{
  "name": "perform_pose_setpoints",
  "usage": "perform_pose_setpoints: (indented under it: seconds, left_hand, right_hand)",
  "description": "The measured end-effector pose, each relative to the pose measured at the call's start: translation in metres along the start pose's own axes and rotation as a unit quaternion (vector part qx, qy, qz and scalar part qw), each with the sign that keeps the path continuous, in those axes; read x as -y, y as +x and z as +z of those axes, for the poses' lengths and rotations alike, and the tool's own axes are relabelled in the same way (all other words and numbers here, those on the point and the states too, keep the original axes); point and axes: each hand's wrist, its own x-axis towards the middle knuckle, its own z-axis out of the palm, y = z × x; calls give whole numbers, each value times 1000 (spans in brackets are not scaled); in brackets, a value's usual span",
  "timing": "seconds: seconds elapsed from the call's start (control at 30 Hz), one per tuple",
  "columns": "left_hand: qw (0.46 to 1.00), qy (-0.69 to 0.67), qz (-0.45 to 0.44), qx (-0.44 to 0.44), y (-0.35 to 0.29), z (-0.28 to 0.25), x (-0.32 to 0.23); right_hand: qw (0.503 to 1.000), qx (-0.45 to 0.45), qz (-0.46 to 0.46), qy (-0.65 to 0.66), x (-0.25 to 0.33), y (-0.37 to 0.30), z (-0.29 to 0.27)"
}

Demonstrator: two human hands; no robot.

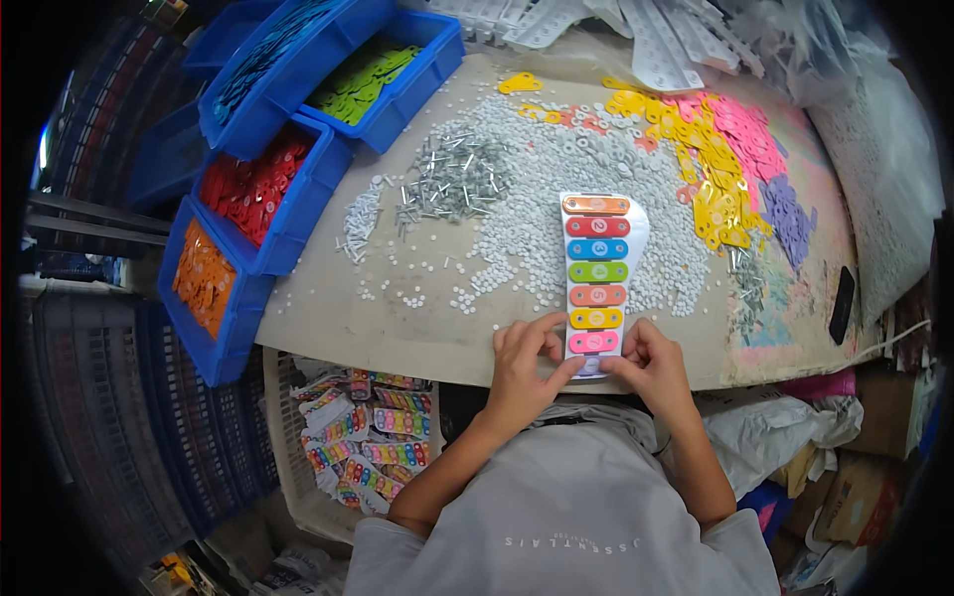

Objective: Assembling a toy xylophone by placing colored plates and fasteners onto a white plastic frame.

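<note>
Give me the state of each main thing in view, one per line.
Strip: coloured plates in a column, lowest partly covered
Left hand: thumb on the strip's lower end
Right hand: thumb on the strip's lower end
Four front blue bins: open, holding plates
White basket: open, loaded with strips
Metal pins: loose, heaped
Yellow plates: loose, overlapping

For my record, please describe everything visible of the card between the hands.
The white, paper-like card is wider at its far end. Eight plastic-looking coloured bars cross it in a column, far to near: orange, red, blue, green, salmon, yellow, pink, pale purple (partly hidden). Most show a central mark and a metal-looking dot at each end. It points forward over the table; whether flat is unclear. The left hand and right hand touch its near end.
</note>
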Motion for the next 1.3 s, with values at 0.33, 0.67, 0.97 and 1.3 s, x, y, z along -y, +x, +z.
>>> perform_pose_setpoints:
  seconds: [0.33,0.67,0.97,1.3]
  left_hand:
    - [915,308,-15,-262,56,-146,79]
    - [902,392,-35,-176,58,-181,120]
    - [896,404,-58,-178,62,-179,120]
    - [956,161,-42,-240,53,-103,53]
  right_hand:
    - [980,-88,-44,171,-36,1,-1]
    - [990,-125,-47,52,-22,-3,-1]
    - [886,-409,-148,-163,-26,22,-93]
    - [833,-422,-150,-324,-62,57,-193]
